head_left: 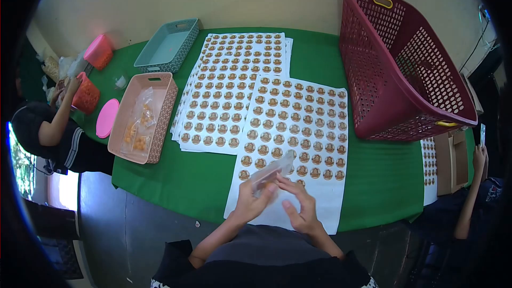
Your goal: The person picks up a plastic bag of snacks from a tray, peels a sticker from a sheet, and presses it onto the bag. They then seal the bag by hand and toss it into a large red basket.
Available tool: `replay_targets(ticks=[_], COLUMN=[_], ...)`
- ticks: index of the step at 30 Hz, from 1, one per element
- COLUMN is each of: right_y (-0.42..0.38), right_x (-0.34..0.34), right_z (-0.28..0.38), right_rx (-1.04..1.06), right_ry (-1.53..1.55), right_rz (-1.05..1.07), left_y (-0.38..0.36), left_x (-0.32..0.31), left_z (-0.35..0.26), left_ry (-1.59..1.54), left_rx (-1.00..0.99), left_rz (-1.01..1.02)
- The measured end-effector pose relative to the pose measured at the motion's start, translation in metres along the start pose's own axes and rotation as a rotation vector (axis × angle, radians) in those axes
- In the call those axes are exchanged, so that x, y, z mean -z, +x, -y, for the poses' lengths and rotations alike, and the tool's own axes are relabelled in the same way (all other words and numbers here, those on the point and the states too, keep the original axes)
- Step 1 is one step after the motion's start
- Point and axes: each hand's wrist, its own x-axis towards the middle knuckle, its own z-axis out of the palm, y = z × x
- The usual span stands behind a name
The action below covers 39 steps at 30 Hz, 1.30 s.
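Note:
My left hand (250, 201) is closed round the lower part of a clear plastic pouch (285, 164), whose upper end tilts up and to the right. Something orange shows faintly low in it, partly hidden by my fingers. Beside it is my right hand (303, 209), its thumb and fingers apart and its fingertips right at the pouch. Both hands are over a white sheet of round brown stickers (293, 120), near its bare lower part. More sticker sheets (229, 82) lie stacked to the upper left.
A pink basket (169, 106) with several filled pouches (141, 122) stands left on the green tablecloth (176, 173), before a teal basket (178, 48). A large maroon laundry basket (373, 69) stands right. One person (58, 133) handles orange-filled tubs at far left; another's arm (469, 197) shows at right.

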Motion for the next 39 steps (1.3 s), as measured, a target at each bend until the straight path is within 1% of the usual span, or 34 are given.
replay_targets(ticks=[1,2,3,4,5,6,7,8,9,11,12,14,15,17,18,20,21,23,27,29,33,35,36,37,38,39], right_y=[-0.001,-0.002,-0.002,0.002,0.003,0.004,0.003,0.001,-0.001,-0.002,-0.002,-0.001,0.0,0.003,0.003,0.001,0.0,-0.001,0.005,0.004,0.006,0.006,0.007,0.007,0.008,0.009], right_x=[-0.004,-0.009,-0.012,-0.009,-0.005,0.0,0.004,0.002,0.003,0.003,0.003,0.001,0.002,0.003,0.003,0.005,0.004,0.002,-0.004,-0.007,-0.01,-0.005,-0.002,0.004,0.009,0.013], right_z=[-0.003,-0.004,-0.004,-0.005,-0.007,-0.008,-0.01,-0.017,-0.019,-0.015,-0.013,-0.009,-0.006,0.0,-0.001,-0.003,-0.005,-0.01,-0.013,-0.013,-0.008,-0.008,-0.009,-0.01,-0.011,-0.009], right_rx=[0.002,-0.069,-0.14,-0.171,-0.17,-0.239,-0.305,-0.18,-0.181,-0.244,-0.245,-0.228,-0.23,-0.229,-0.23,-0.246,-0.247,-0.257,-0.223,-0.266,-0.232,-0.311,-0.31,-0.276,-0.242,-0.241], right_ry=[0.001,0.013,0.023,0.093,0.093,0.295,0.493,0.455,0.453,0.263,0.264,0.207,0.208,0.274,0.274,0.143,0.141,0.079,0.098,0.145,0.233,0.429,0.432,0.407,0.38,0.378], right_rz=[0.001,-0.254,-0.51,-0.52,-0.519,-0.362,-0.202,-0.123,-0.124,-0.161,-0.16,-0.218,-0.217,-0.245,-0.245,-0.26,-0.261,-0.304,-0.378,-0.45,-0.438,-0.338,-0.335,-0.27,-0.207,-0.207], left_y=[-0.002,-0.002,-0.004,-0.006,-0.008,-0.008,-0.008,-0.008,-0.007,-0.007,-0.006,-0.003,-0.003,-0.002,-0.002,-0.002,-0.002,-0.003,0.001,0.001,0.004,0.005,0.006,0.008,0.011,0.013], left_x=[0.001,0.0,0.001,0.002,0.002,0.002,0.001,-0.001,-0.002,-0.003,-0.003,0.0,-0.001,-0.002,-0.002,-0.003,-0.004,-0.005,0.001,0.001,0.013,0.023,0.028,0.034,0.04,0.044], left_z=[-0.003,-0.006,-0.005,-0.005,-0.004,-0.004,-0.005,-0.005,-0.004,0.001,0.0,-0.006,-0.01,-0.017,-0.015,-0.008,-0.007,-0.006,-0.016,-0.01,-0.003,0.0,-0.003,-0.008,-0.013,-0.017], left_ry=[-0.249,-0.286,-0.285,-0.349,-0.414,-0.414,-0.351,-0.289,-0.291,-0.25,-0.25,-0.156,-0.156,-0.164,-0.165,0.01,0.009,0.153,0.246,0.189,0.124,0.041,0.021,0.022,0.074,0.123], left_rx=[0.22,0.155,0.154,0.176,0.199,0.199,0.217,0.234,0.234,0.288,0.289,0.221,0.223,0.318,0.319,0.091,0.09,-0.074,-0.094,-0.053,-0.02,-0.023,-0.027,-0.028,-0.078,-0.128], left_rz=[-0.019,-0.046,-0.046,-0.02,0.006,0.005,0.043,0.082,0.084,0.054,0.053,0.062,0.062,0.02,0.021,0.043,0.044,0.033,0.051,-0.042,-0.1,-0.078,-0.018,-0.02,0.09,0.202])
